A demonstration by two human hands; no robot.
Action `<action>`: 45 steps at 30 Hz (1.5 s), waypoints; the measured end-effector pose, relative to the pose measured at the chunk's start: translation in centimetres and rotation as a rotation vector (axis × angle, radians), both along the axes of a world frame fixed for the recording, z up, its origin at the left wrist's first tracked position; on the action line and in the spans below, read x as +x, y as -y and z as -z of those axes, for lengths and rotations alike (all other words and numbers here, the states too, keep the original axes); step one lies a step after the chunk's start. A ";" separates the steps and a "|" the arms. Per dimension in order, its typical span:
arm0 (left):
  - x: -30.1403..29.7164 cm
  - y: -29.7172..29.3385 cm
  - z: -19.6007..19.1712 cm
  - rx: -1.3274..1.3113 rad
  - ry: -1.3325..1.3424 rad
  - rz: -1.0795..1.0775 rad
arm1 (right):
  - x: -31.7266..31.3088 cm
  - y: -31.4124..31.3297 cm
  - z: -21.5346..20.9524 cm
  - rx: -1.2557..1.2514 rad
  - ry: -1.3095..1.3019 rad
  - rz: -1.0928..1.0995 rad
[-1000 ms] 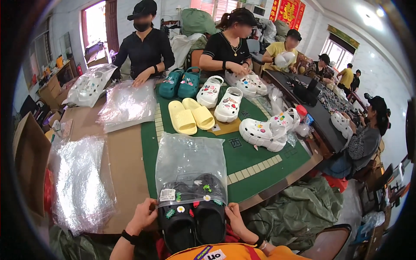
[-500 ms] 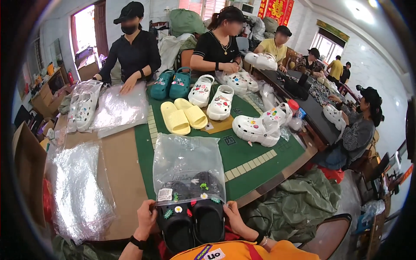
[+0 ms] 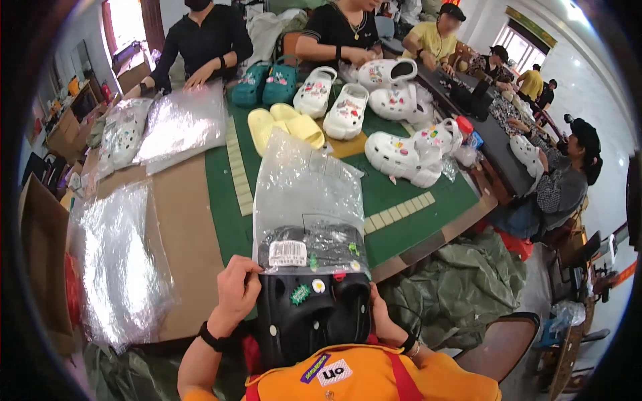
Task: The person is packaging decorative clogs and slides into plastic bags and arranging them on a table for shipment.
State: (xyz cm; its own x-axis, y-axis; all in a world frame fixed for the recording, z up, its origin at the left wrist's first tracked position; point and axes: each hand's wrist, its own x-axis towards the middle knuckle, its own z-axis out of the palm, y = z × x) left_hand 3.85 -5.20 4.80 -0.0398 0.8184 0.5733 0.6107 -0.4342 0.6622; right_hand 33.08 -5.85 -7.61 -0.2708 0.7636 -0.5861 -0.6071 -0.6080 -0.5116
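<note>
A pair of black clogs [image 3: 294,327] with flower and green charms lies close against my body, toes inside a clear plastic bag [image 3: 307,187]. The bag's mouth crosses the clogs' uppers, and a white barcode label [image 3: 287,254] shows through near it. At the left corner of the mouth, my left hand [image 3: 235,291] is closed on the bag's edge. My right hand [image 3: 383,315] grips the bag's edge at the right, against the clogs' side; some of its fingers are hidden.
Empty clear bags [image 3: 124,267] lie on the brown board at left. White clogs [image 3: 404,157], yellow slides [image 3: 274,127] and teal clogs [image 3: 281,83] stand on the green tabletop. Co-workers sit or stand beyond. A green tarp [image 3: 461,281] lies at right.
The clogs' heel ends have tipped down, and their toes sit further up with the bag. The bag now stretches higher, over part of the yellow slides. Both hands have risen slightly.
</note>
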 end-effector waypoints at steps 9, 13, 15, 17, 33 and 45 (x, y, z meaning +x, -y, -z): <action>0.4 0.6 2.4 0.032 0.099 -0.080 | -0.2 -1.5 -2.2 0.112 0.190 -0.069; -0.2 1.4 2.6 -0.100 0.096 -0.100 | 0.6 -2.0 -1.2 0.619 0.832 -0.175; -0.3 1.2 3.1 -0.101 0.072 -0.106 | 1.3 -2.7 -2.3 0.729 1.056 -0.285; -0.3 1.3 3.8 -0.114 0.048 -0.120 | 1.1 -2.6 -3.5 1.076 1.446 -0.335; -1.9 2.0 6.8 0.197 -0.333 -0.121 | 0.0 -4.6 -6.5 1.653 1.393 0.154; -0.9 3.3 4.5 0.202 -0.319 -0.161 | 0.8 -3.6 -7.8 1.698 1.415 -0.056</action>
